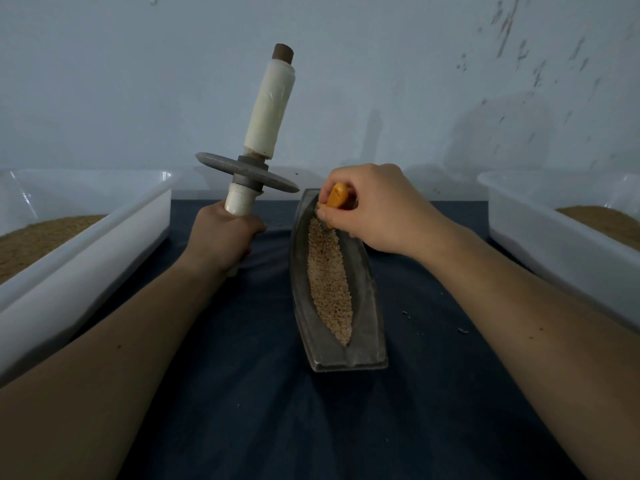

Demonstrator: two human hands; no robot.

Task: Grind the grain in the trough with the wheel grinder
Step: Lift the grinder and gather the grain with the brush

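Aloft, wheel grinder (pixel 248 176) in tight left hand (pixel 223 239) grip; orange tool (pixel 337 199) in right hand (pixel 375 209) pinch.

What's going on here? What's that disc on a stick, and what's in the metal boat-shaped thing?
A person is preparing to grind grain by hand. The left hand grips the wheel grinder by one handle, held upright and lifted clear of the trough. The right hand pinches a small orange tool at the trough's far end, over the grain lying along its groove. White tubs with brown material sit on either side.
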